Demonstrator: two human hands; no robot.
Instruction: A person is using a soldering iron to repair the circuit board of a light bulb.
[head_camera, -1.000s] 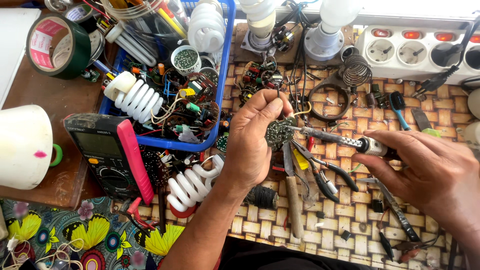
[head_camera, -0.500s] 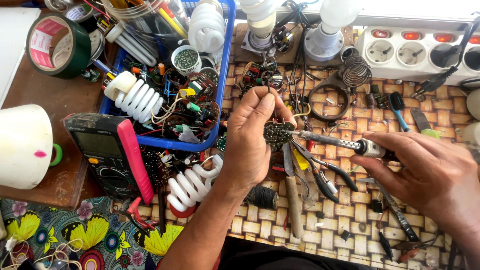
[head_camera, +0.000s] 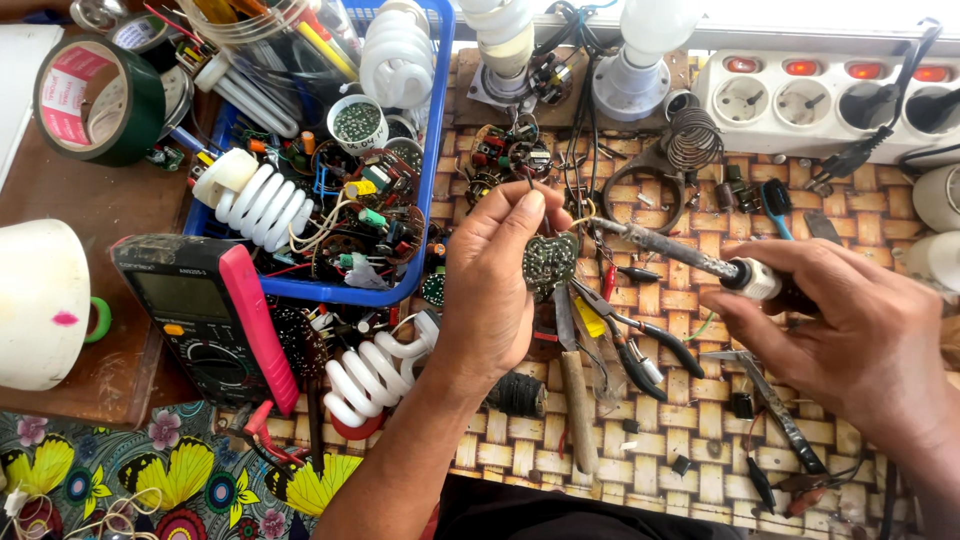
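I see my left hand pinching a small round circuit board, dark w/ shiny solder dots, edge-on btwn thumb and fingertips, rest of fingers curled, wrist bent over the woven mat. Right hand is closed round a soldering iron, long scorched metal shaft, tip at the board's upper right edge. Pliers lie just below the board.

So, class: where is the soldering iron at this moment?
In the head view, the soldering iron is right of centre, held in the right hand, its tip at the small circuit board in the left hand, just above the pliers.
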